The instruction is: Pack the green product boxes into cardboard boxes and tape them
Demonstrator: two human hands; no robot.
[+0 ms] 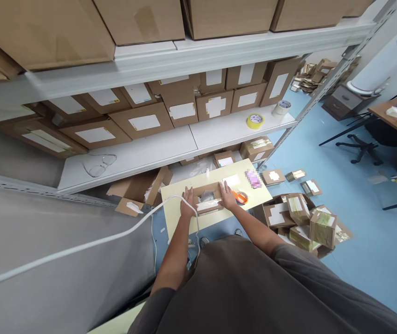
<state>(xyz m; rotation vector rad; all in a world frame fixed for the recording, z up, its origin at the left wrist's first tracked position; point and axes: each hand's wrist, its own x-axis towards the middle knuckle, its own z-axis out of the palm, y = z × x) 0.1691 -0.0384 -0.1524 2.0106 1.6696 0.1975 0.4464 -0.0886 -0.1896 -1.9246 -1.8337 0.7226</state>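
Observation:
A small cardboard box [211, 210] with its top uncovered sits on a pale yellow tabletop [177, 225]. Inside it lies something greyish and clear like plastic, too small to make out. My left hand [188, 202] grips the box's left end, fingers pointing away from me. At the opposite end my right hand [227, 195] holds the box, its fingers along the side. Just right of that hand lies an orange tape dispenser [240, 198]. A white label [232, 180] rests behind it, and a blurred pink item [253, 178] is near the table's right end.
A white cable [90, 248] crosses in front of my left wrist. Boxes fill the shelf [156, 155] ahead, which also bears glasses [101, 166] and a yellow tape roll [255, 121]. An opened carton [139, 188] is left; several taped boxes [297, 218] are piled right on the floor.

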